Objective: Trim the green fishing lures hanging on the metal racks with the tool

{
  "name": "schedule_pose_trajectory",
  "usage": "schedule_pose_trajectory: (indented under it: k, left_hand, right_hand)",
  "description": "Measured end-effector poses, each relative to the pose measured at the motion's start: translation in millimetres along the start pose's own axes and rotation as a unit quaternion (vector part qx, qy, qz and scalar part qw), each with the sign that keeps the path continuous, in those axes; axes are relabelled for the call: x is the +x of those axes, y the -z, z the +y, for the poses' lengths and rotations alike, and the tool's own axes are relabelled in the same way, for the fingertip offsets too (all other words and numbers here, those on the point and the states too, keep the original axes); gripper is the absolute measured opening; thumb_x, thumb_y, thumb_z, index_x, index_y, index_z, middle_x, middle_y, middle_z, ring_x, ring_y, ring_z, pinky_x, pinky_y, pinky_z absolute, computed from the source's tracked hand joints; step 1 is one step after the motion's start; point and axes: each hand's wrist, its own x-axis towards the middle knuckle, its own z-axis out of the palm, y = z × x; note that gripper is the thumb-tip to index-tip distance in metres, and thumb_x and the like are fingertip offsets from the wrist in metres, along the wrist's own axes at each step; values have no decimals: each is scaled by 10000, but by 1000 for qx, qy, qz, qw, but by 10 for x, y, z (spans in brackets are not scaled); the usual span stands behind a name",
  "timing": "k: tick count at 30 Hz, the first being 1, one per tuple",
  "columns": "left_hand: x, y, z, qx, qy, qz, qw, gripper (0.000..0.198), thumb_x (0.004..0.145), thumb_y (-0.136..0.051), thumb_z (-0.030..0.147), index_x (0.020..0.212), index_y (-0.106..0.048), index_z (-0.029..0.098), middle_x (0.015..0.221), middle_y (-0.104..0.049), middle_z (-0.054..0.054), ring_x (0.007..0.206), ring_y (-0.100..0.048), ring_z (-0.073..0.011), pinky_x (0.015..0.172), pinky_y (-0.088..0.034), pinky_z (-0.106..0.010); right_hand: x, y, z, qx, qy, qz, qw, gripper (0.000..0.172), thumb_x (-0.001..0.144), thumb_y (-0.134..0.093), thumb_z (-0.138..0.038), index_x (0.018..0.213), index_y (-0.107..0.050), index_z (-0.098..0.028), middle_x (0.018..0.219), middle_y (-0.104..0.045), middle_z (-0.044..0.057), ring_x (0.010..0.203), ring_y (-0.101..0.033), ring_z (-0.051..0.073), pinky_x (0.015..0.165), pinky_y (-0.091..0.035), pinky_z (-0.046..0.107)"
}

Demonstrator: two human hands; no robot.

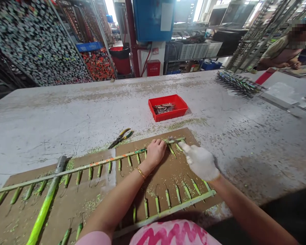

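A long, thin strip [84, 167] lies across the cardboard [132, 177], with green lure-like pieces [90, 173] hanging from it, several with thin wire hooks. My bare left hand [156, 151] is closed over this strip near its right end. My right hand [202, 162], in a white glove, pinches at the strip's right end beside two tilted green pieces [172, 151]. A small greyish tip shows at its fingers; what it belongs to is hidden. Closer to my body, a second strip [186, 204] carries a row of similar green pieces [167, 198].
Pliers [121, 137] with yellow-green handles lie beyond the cardboard. A red tray [168, 115] holds small metal parts. A yellow-green bar [44, 212] crosses under the strip at left. Green flakes litter the table. At right lies a bundle of strips [239, 82]; a person [283, 51] sits beyond.
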Motion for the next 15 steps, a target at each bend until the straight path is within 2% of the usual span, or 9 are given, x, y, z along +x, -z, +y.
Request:
schedule_pose_trajectory:
  k: [2, 3, 6, 8, 13, 15]
  left_hand:
    - [0, 4, 1, 0, 1, -4, 1000, 179, 1011, -527, 302, 981, -675, 205, 994, -695, -72, 967, -585, -237, 772, -467, -336]
    - [0, 8, 3, 0, 1, -6, 1000, 179, 1011, -530, 307, 978, -674, 205, 995, -696, -69, 968, -587, -236, 775, -468, -336]
    - [5, 23, 10, -7, 8, -12, 1000, 166, 1005, -548, 315, 974, -669, 206, 1008, -702, -66, 989, -591, -233, 789, -468, -330]
    - [11, 29, 5, -14, 19, -16, 1000, 151, 1001, -559, 311, 984, -662, 201, 1007, -706, -66, 986, -597, -227, 794, -467, -325]
    - [17, 1, -38, -20, 15, -18, 1000, 158, 993, -584, 323, 971, -662, 188, 997, -724, -66, 975, -618, -223, 810, -466, -322]
    - [12, -20, -55, -19, 5, -18, 1000, 171, 994, -584, 329, 950, -669, 187, 988, -729, -69, 972, -625, -224, 809, -467, -323]
  right_hand:
    - [-5, -41, 8, -7, 34, -32, 999, 552, 897, -526, -172, 1426, -579, -321, 786, -674, 18, 650, -563, 159, 603, -287, 306]
    - [-14, -45, 19, -4, 26, -26, 999, 537, 908, -518, -176, 1422, -583, -318, 792, -675, 18, 664, -569, 158, 608, -292, 304]
    - [-48, 0, 51, 12, -42, 47, 998, 489, 952, -470, -198, 1423, -583, -268, 858, -691, 32, 706, -573, 161, 637, -321, 297]
    - [-53, 30, 45, 9, -54, 79, 995, 493, 948, -467, -198, 1425, -582, -249, 859, -687, 37, 690, -552, 165, 635, -319, 303]
    - [37, -26, -41, -17, 53, 29, 998, 534, 888, -509, -134, 1388, -621, -283, 758, -649, 24, 662, -527, 170, 634, -290, 329]
    - [61, -31, -46, -18, 70, 39, 997, 532, 884, -507, -125, 1377, -632, -280, 748, -644, 21, 658, -523, 171, 641, -287, 331]
